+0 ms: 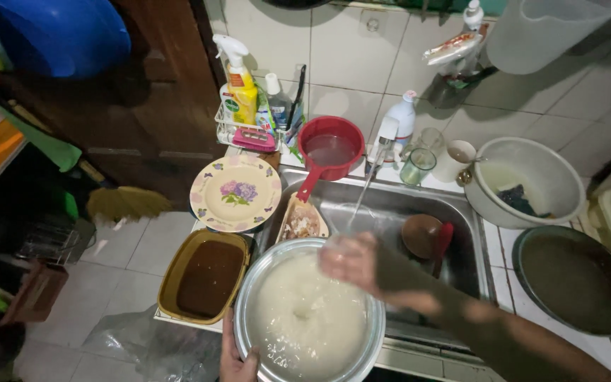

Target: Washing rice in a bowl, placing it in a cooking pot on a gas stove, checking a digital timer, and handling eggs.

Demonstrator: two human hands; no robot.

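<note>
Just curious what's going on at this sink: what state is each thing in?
Metal pot: full of cloudy water.
Left hand: fingers grip the pot rim.
Right hand: blurred above the pot.
Tap: running.
Red dipper: holds water.
Flowered plate: no food on it.
Yellow dish: holds brown liquid.

The right hand (351, 263) is smeared by motion, so its fingers cannot be told apart, nor whether they hold anything. Just below those fingers, cloudy water hides the inside of the metal pot (309, 318), whose lower rim the frame's bottom edge cuts off. Only the left hand's (236, 357) fingers show on that rim; the wrist lies outside the frame.
</note>
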